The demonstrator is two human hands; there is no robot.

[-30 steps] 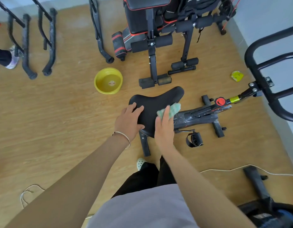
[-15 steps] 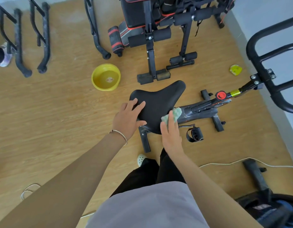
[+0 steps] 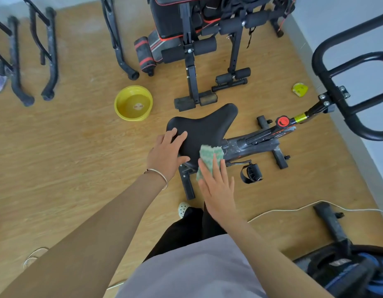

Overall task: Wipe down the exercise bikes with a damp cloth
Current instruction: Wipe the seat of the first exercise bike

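Observation:
A black exercise bike stands below me with its wide black saddle [image 3: 204, 130] in the middle of the view and its frame [image 3: 257, 144] running right toward the black handlebars [image 3: 336, 82]. My left hand [image 3: 165, 154] rests flat on the saddle's left rear part, fingers straight. My right hand [image 3: 217, 186] presses a green cloth [image 3: 208, 157] with straight fingers against the saddle's near right edge. Part of the cloth is hidden under the fingers.
A yellow basin [image 3: 133, 103] sits on the wooden floor left of the saddle. A black weight bench [image 3: 192, 50] stands behind it, with black bar stands [image 3: 48, 61] at the far left. A white cable [image 3: 293, 209] crosses the floor at right. A small yellow object [image 3: 299, 89] lies near the wall.
My right hand has drawn the cloth back from the saddle's right wing toward its near edge. The left hand has stayed on the saddle.

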